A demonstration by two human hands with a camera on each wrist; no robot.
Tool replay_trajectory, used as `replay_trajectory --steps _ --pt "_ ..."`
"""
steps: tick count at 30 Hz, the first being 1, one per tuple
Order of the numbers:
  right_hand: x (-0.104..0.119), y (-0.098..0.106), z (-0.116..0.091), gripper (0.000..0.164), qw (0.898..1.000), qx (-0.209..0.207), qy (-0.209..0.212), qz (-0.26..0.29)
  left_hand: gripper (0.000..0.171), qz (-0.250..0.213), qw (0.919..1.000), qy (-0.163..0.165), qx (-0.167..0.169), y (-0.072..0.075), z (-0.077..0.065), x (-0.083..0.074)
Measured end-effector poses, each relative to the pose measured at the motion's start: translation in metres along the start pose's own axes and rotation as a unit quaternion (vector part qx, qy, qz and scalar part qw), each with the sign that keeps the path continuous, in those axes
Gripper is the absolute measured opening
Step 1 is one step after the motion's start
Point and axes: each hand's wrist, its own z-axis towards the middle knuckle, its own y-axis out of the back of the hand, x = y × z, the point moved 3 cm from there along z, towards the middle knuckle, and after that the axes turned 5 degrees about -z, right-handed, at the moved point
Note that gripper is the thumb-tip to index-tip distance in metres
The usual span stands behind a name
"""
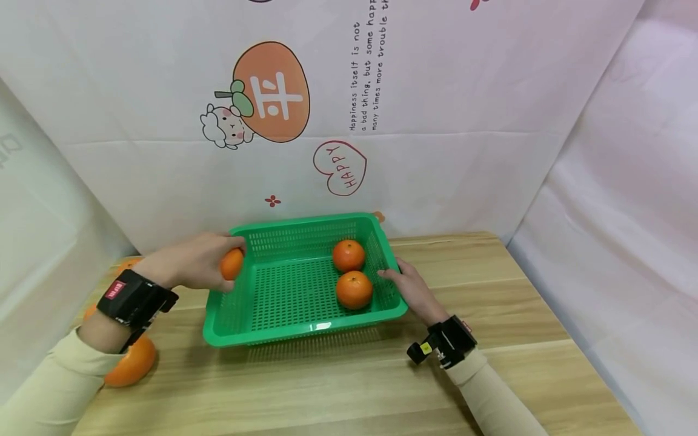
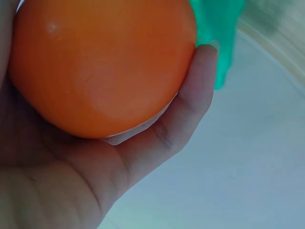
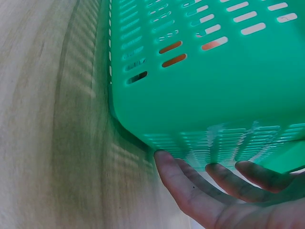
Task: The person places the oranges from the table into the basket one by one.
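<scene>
My left hand (image 1: 199, 260) grips an orange (image 1: 232, 264) at the left rim of a green plastic basket (image 1: 272, 334). In the left wrist view this orange (image 2: 102, 67) fills much of the frame, with the thumb (image 2: 190, 95) curved along its side. Inside the basket, toward its right end, two oranges (image 1: 354, 290) sit one in front of the other. My right hand (image 1: 417, 293) holds the basket's right side, thumb over the rim. From the right wrist, its fingers (image 3: 190, 191) are seen against the slotted outer wall (image 3: 190, 105).
More oranges lie on the wooden table (image 1: 338, 387) at the left: one near the front (image 1: 133, 363), others partly hidden behind the left forearm. A printed white cloth (image 1: 436, 151) hangs right behind the basket. White cloth also bounds both sides.
</scene>
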Motion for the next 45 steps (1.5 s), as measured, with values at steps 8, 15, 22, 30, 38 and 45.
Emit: replay_trajectory --steps 8,15,22,30,38,45 --pt "0.001 -0.002 0.000 0.059 1.000 -0.004 0.000 0.000 0.046 -0.011 0.9998 -0.019 0.000 -0.001 0.014 -0.015" --pt "-0.001 -0.001 0.001 0.060 1.000 -0.006 -0.002 -0.002 0.047 -0.014 0.9995 -0.027 0.008 -0.006 0.032 -0.020" --pt "-0.005 0.000 0.002 0.058 1.000 0.002 -0.003 -0.001 0.045 -0.004 0.9991 -0.040 0.009 -0.010 0.051 -0.031" --pt "-0.003 0.000 0.001 0.059 1.000 0.001 0.000 0.001 0.045 -0.007 0.9982 -0.053 0.025 -0.023 0.072 -0.048" --pt "-0.006 0.000 0.001 0.059 1.000 0.001 -0.003 0.001 0.050 -0.009 0.9969 -0.060 0.051 -0.040 0.088 -0.061" --pt "-0.005 0.001 0.003 0.060 1.000 0.001 0.000 -0.001 0.057 0.004 0.9958 -0.050 0.076 -0.056 0.100 -0.068"
